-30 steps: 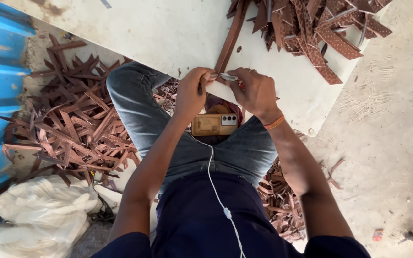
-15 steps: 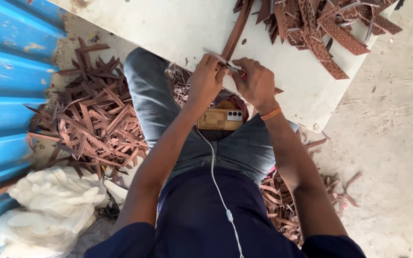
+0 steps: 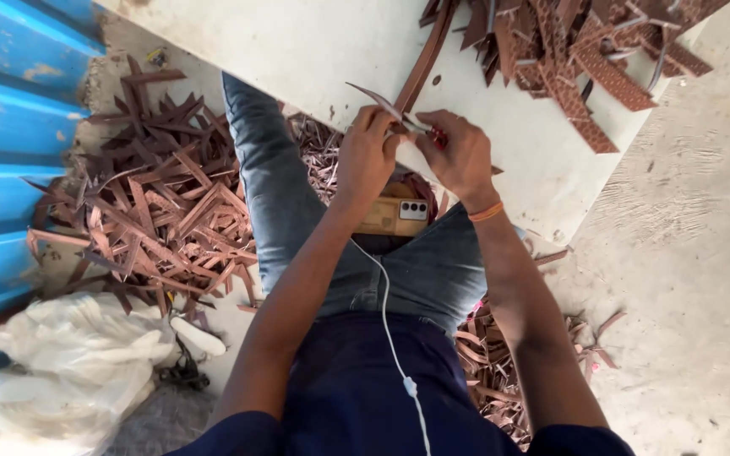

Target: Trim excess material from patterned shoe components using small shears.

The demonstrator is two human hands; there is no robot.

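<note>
- A thin, pale, curved strip (image 3: pixel 375 95) is pinched between both hands, just above the person's lap and over the near edge of the white board; its pointed free end sticks out toward 10 o'clock from the fingers.
- The left hand (image 3: pixel 365 156) is curled narrow, thumb and forefinger closed on the strip from the 9 o'clock side.
- The right hand (image 3: pixel 458 156) is also closed narrow around the same strip from the 3 o'clock side, knuckles up; something small and red shows between its fingers, too small to tell what. An orange band (image 3: pixel 486 212) circles that wrist.
- At 6 o'clock of the hands, a tan phone (image 3: pixel 392 216) with a dark camera block lies flat on the lap, and a white cable (image 3: pixel 386 312) runs from it down across the jeans and dark blue shirt.
- The white board (image 3: pixel 323 42) is flat, matte and scuffed. A long brown strap (image 3: pixel 422 59) lies on it at 12 o'clock of the hands.
- At 1 o'clock, a heap of brown perforated straps (image 3: pixel 585 59) lies tangled on the board's far end.
- At 9 o'clock, a loose pile of reddish-brown offcuts (image 3: pixel 154 219), angular and flat, covers the ground beside the left leg.
- More curled scraps (image 3: pixel 492 371) lie at 5 o'clock on the grey concrete.
- At 8 o'clock sits a crumpled white plastic bag (image 3: pixel 69 363); ridged blue metal sheeting (image 3: pixel 10 110) runs along the far 9 o'clock edge.
</note>
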